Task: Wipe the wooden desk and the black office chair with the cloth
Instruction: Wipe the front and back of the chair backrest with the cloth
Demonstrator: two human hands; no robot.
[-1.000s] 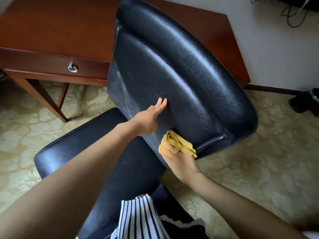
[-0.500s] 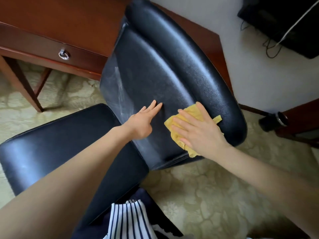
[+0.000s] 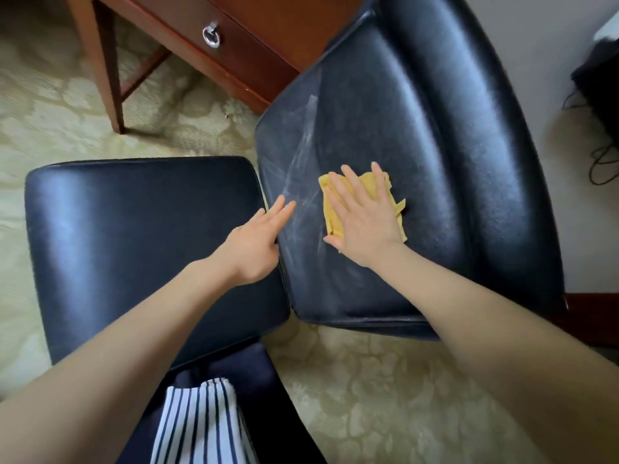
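Head view, wiping in progress. I look down on the black office chair's backrest (image 3: 418, 155), which fills the upper right; its seat cushion (image 3: 144, 236) lies to the left, and a corner of the wooden desk (image 3: 254, 38), with its ring-pull drawer handle (image 3: 211, 35), shows above on patterned carpet (image 3: 385, 396). My right hand (image 3: 363, 216) lies flat, fingers spread, pressing the yellow cloth (image 3: 335, 199) against the lower backrest. My left hand (image 3: 256, 242) braces the backrest's left edge, fingers straight and held together, nothing gripped. Pale streaks (image 3: 301, 155) run across the leather just left of the cloth. To do this step well, I judge I should keep the palm flat, sweep in overlapping passes toward those streaks, and steady the backrest so it does not swivel.
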